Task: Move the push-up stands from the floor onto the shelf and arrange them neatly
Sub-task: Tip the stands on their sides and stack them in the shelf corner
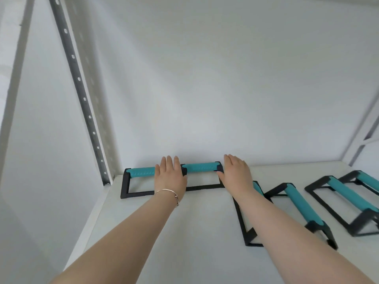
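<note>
Two push-up stands with black frames and teal grips stand end to end along the back wall of the white shelf (184, 232): the left stand (141, 172) and the second stand (200, 168). My left hand (170, 175) lies flat over the place where they meet, fingers stretched out. My right hand (236, 173) rests flat against the second stand's right end. Neither hand grips anything. Several more stands lie to the right, one (246, 232) partly hidden under my right forearm, another (301, 201) beside it.
A grey perforated shelf upright (82, 93) rises at the back left corner, and another post (369, 132) stands at the far right. Two further stands (346, 193) sit near the right edge. The white wall closes the shelf behind.
</note>
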The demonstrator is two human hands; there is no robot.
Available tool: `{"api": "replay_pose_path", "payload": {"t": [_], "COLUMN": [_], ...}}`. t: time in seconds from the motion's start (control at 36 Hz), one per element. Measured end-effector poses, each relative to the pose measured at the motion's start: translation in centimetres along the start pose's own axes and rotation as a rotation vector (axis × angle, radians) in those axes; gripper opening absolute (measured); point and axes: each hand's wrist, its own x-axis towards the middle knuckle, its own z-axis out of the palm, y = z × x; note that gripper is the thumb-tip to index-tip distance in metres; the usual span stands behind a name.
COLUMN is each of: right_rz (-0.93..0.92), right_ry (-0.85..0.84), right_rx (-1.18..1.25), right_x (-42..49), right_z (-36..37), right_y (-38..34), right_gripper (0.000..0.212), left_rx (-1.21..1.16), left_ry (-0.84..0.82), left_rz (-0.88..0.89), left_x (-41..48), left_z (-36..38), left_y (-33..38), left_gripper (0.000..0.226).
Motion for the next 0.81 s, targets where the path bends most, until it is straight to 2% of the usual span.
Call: {"api": "replay_pose_path", "payload": {"t": [0.14, 0.36, 0.53, 0.67, 0.81], "right_rz": [0.093, 0.236, 0.269, 0.336, 0.344], "right_ry": [0.005, -0.019, -0.09, -0.202, -0.276], "right_rx": [0.03, 0.056, 0.045, 0.188, 0.287], "right_x": [-2.1, -5.6, -8.1, -9.0, -8.9], "right_z": [-2.3, -4.7, -5.1, -5.0, -4.7], "right_y": [3.7, 12.1, 17.4, 19.4, 20.3], "right_gripper": [0.063, 0.065, 0.069, 0.074, 0.064], "left_rx": [-0.084, -0.173, -0.206, -0.302, -0.258], "left_ry": [0.029, 0.018, -0.047, -0.149, -0.196], "left_rz": [0.046, 0.093, 0.045, -0.073, -0.179], "left_x": [-1.9, -5.1, -6.5, -6.7, -7.2], "left_z": [-1.4, -1.5, -0.4, 0.2, 0.9], "left_y": [5.5, 15.6, 22.0, 25.6, 27.1], "left_gripper": [0.072, 0.072, 0.075, 0.086, 0.087]}}
